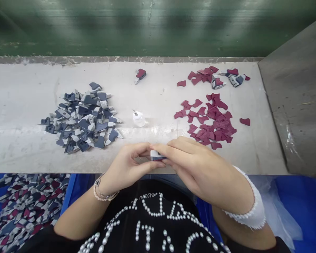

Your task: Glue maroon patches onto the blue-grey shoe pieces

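Between my two hands, near the table's front edge, is a small grey-and-navy plastic part (156, 155). My left hand (133, 163) pinches it from the left with thumb and fingers. From the other side my right hand (191, 160) closes on it, its fingers covering much of the part. Whether a maroon piece sits on it is hidden. To the left lies a heap of grey-and-navy parts (84, 119). On the right is a pile of flat maroon pieces (216, 123). A small white round bottle with a thin metal tip (139, 118) stands beyond my hands.
One part with a maroon piece on it (140, 75) lies at the back. Several similar ones (237, 79) rest at back right beside more maroon pieces (203, 75). A blue bin (71, 193) of mixed parts stands lower left. A metal panel (297, 95) borders the table's right.
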